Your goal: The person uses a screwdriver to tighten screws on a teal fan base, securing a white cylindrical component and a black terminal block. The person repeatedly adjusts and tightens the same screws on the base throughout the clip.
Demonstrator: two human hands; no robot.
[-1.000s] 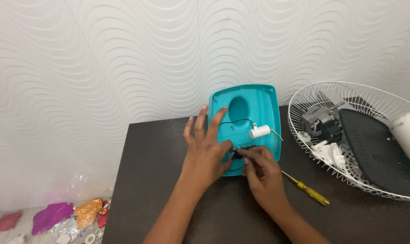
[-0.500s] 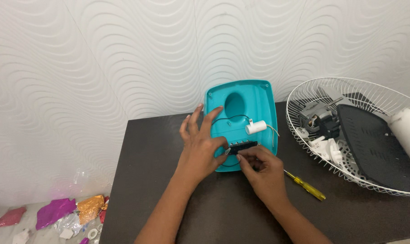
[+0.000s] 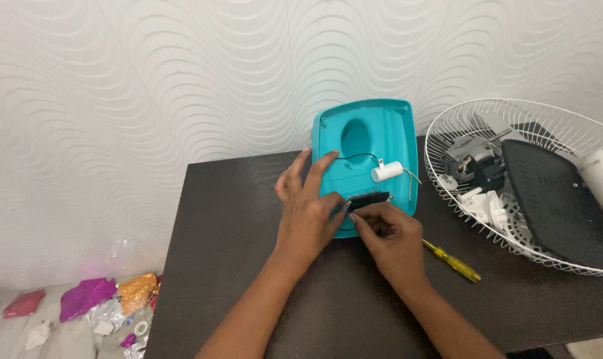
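Fingers (image 3: 362,214) of the right hand (image 3: 389,238) are pinched closed on a small black rectangular strip with a row of contacts (image 3: 368,199), which is held against the lower part of a turquoise plastic fan base shell (image 3: 394,136). Fingers (image 3: 324,169) of the left hand (image 3: 309,213) are spread open and laid flat on the left side of the shell, so that it is pressed down. The shell is placed at the rear edge of the dark brown tabletop (image 3: 228,219), about in the middle, against the white wavy wall. A white plastic cylinder with thin wires (image 3: 387,171) is seen on the shell, just above the strip. A yellow-handled screwdriver (image 3: 452,260) is lying on the tabletop just beside the right hand. A white wire fan guard (image 3: 448,123), filled with a grey motor and black parts, is resting near the right edge.
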